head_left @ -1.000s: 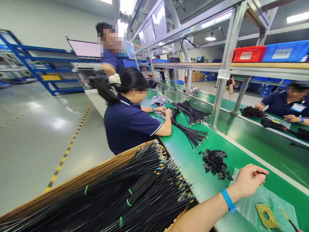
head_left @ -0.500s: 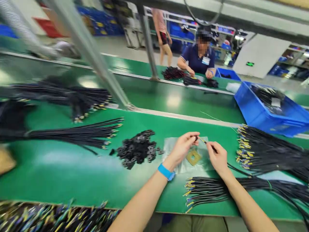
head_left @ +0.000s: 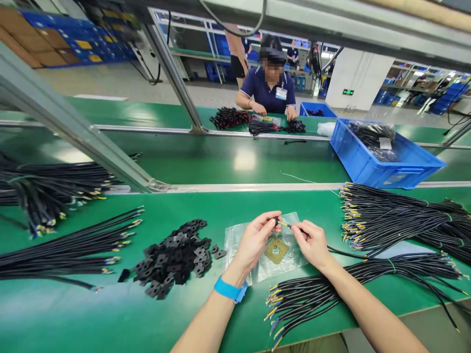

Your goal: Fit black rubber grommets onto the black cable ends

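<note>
My left hand point(head_left: 257, 236), with a blue band at the wrist, pinches a small black plastic piece point(head_left: 277, 221). My right hand point(head_left: 312, 243) is closed around a black cable point(head_left: 334, 250), near its stripped end. Yellow wire point(head_left: 284, 224) at that end reaches to the black piece; whether it goes into it I cannot tell. Below both hands, a yellowish square plate point(head_left: 276, 250) with a central hole lies on a clear plastic bag point(head_left: 235, 240). To the left is a pile of flat black plastic pieces point(head_left: 172, 257).
Bundles of black cables lie at right point(head_left: 390, 215), front right point(head_left: 305, 294) and left point(head_left: 62, 245). A blue bin point(head_left: 390, 174) stands at the back right. A slanted metal post point(head_left: 84, 122) rises at left. Across the bench sits a person point(head_left: 268, 90) handling cables.
The camera view has swung to the right, so the bench things appear further left. Both hands keep their hold on the black piece and the cable, still close together.
</note>
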Demonstrator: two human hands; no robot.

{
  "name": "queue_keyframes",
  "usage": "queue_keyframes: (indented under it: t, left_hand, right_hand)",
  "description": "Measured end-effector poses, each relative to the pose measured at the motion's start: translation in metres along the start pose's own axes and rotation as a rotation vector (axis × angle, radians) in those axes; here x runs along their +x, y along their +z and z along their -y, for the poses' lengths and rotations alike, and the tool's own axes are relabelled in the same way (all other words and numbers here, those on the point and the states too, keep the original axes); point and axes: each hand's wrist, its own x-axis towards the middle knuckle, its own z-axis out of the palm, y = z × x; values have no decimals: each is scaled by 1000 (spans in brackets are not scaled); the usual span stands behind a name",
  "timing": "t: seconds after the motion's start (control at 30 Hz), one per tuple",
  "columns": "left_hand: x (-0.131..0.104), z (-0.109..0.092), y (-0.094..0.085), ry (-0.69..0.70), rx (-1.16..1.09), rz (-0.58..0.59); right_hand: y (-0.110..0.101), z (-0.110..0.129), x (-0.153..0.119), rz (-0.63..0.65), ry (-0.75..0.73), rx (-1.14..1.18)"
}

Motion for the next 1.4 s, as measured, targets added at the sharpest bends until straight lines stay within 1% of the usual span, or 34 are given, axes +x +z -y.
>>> queue_keyframes:
  t: [0.1, 0.27, 0.33, 0.47, 0.57, 0.63, 0.73, 0.83, 0.9, 1.0, 1.1, 1.2, 1.27, 1.3, 1.4]
  left_hand:
    - [0, 2, -2, -8, 3, 8]
    - [1, 4, -5, -34, -97, 71]
    - [0, 2, -5, -39, -95, 82]
    - [-2, -2, -2, -1, 64, 60]
    - [-3, 0, 0, 22, 173, 80]
    - [-3, 2, 2, 19, 179, 89]
    - [-3, 6, 2, 15, 178, 65]
    - [-4, 8, 2, 90, 295, 70]
    - [-6, 10, 2, 190, 432, 78]
    - [-9, 13, 3, 370, 639, 91]
    - [-13, 15, 5, 553, 797, 123]
    - [-15, 17, 6, 664, 874, 165]
    - [-14, 18, 6, 667, 875, 168]
    - [-13, 17, 6, 644, 863, 155]
    - [-10, 15, 7, 516, 775, 78]
  right_hand:
    - [3, -2, -1, 1, -5, 7]
    - [5, -6, -1, 13, 6, 23]
    - [4, -5, -1, 9, 1, 17]
    - [1, -3, -1, -25, -58, -77]
    - [-1, -3, -2, -44, -144, -149]
    - [-2, -4, -2, -33, -190, -178]
    - [-3, -4, -1, -6, -222, -222]
    - [-4, -3, 0, 29, -228, -255]
    - [-6, -3, 0, 75, -209, -251]
    - [-8, -3, 1, 170, -135, -183]
    - [-8, -6, 1, 249, -17, -48]
    - [-3, -12, 1, 328, 115, 99]
    - [1, -16, 0, 350, 179, 179]
    - [2, -18, 0, 339, 196, 205]
    - [5, -16, 0, 249, 204, 191]
